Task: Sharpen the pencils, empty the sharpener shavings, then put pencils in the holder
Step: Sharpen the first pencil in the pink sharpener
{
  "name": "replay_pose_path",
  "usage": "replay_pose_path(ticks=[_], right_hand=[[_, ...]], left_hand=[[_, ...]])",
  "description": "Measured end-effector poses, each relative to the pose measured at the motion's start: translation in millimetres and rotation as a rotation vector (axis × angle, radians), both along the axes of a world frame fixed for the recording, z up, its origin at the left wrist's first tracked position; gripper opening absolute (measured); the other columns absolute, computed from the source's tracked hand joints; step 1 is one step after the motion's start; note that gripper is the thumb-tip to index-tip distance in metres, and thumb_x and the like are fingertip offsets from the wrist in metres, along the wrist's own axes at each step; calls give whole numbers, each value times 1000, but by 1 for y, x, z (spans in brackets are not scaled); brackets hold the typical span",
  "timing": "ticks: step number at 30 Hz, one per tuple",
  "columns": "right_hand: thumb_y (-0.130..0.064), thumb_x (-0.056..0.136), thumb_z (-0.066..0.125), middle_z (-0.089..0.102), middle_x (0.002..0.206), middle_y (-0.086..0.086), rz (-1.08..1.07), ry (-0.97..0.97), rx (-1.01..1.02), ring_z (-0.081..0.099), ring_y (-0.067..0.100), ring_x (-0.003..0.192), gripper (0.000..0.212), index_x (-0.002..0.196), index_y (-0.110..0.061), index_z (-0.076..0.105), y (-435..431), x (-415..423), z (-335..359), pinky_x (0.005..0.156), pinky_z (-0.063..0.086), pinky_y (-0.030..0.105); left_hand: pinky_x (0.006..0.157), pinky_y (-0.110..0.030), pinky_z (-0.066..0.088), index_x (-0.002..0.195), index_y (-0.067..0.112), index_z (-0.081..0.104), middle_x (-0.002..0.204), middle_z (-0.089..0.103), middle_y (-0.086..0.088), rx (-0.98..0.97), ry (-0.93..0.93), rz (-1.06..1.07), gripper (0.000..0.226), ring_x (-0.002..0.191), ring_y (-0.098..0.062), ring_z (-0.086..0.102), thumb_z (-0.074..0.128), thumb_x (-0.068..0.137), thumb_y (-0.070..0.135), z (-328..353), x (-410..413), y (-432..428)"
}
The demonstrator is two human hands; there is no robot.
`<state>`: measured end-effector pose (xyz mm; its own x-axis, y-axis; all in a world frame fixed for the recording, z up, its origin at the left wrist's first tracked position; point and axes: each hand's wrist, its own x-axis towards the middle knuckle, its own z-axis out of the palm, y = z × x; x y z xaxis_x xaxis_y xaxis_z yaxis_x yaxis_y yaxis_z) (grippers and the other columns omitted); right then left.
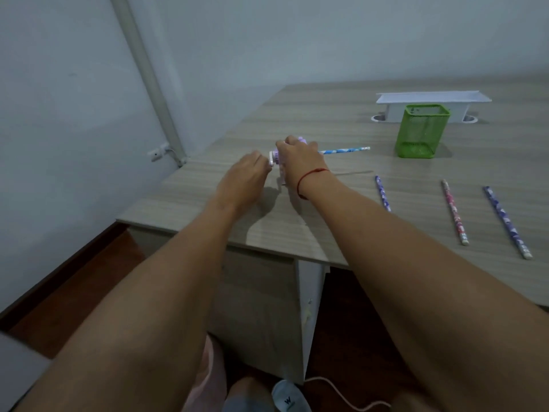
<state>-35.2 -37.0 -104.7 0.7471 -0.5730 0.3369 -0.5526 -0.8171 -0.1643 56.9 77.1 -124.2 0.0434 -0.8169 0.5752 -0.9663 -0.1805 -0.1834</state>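
Purple sharpener (277,158) stands near the left edge of the wood-grain bench (326,120), with the right hand (300,162) gripping its top and the left hand (246,176) pinching the white crank (271,159). Blue pencil (344,150) projects level from its right side. Green mesh holder (421,135) is upright, further right. Three patterned pencils lie apart on the bench: purple (382,193), pink (454,212), violet (506,223).

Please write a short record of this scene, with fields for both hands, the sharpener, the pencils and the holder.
left hand: pinches the crank
right hand: holds the sharpener from above
blue pencil: inserted in the sharpener, pointing right
lying on table: left purple pencil, pink pencil, right purple pencil
holder: green, upright, no pencil sticking out
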Motion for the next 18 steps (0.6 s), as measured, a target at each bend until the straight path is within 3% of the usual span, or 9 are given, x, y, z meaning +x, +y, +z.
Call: replay_pose_path(ticks=[3, 9, 14, 18], right_hand=[[-15, 92, 53, 45, 136, 8, 10, 0, -32, 41, 35, 132, 34, 126, -16, 50, -3, -1, 0, 104, 39, 47], [-9, 87, 57, 47, 134, 7, 15, -7, -43, 48, 37, 124, 40, 126, -18, 49, -7, 2, -2, 101, 41, 50], [-16, 83, 64, 49, 132, 7, 14, 11, -54, 49, 36, 122, 47, 127, -17, 49, -10, 4, -2, 100, 43, 48], [-15, 84, 60, 52, 128, 5, 9, 24, -69, 51, 36, 118, 41, 124, -18, 50, -11, 7, 0, 94, 45, 46]], left_hand=[[69, -47, 44, 88, -1, 57, 91, 57, -22, 55, 113, 37, 17, 82, -38, 56, 47, 92, 12, -3, 0, -1], [77, -45, 43, 100, 1, 65, 104, 60, -19, 252, 98, 121, 28, 96, -38, 56, 45, 95, 19, -6, 4, -19], [79, -42, 48, 103, 11, 65, 108, 63, -15, 349, 61, 202, 26, 99, -36, 60, 51, 89, 28, 5, 22, -43], [81, -41, 43, 111, 7, 57, 112, 58, -18, 373, -45, 265, 24, 103, -36, 58, 47, 89, 10, 18, 26, -51]])
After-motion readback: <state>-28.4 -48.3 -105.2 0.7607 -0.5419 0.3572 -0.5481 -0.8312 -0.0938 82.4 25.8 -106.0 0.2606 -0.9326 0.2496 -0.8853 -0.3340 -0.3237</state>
